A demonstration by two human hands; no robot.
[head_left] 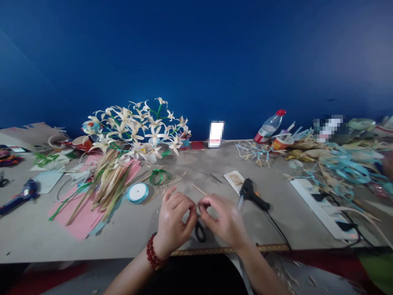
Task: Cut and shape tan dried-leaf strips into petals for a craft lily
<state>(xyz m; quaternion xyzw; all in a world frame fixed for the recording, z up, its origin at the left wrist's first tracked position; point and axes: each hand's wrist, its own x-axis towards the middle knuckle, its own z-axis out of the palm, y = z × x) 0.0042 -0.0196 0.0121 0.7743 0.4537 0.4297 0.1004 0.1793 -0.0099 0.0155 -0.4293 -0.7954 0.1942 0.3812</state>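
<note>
Dark and tiny, a fragment (198, 205) I cannot identify seems clamped between the fingertips of my left hand (175, 216) and right hand (223, 218), above a black loop handle (201, 240) on the counter (123, 241). A light pinch and steady wrists should serve best. Beyond, the red label (262, 136) on the bottle (273, 123) and brown print (236, 178) on the card (232, 182) blur past reading.

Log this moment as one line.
left hand: pinched; right hand: pinched close by; anything held: too small to tell; nearby: black glue gun, blue ribbon spool
</note>
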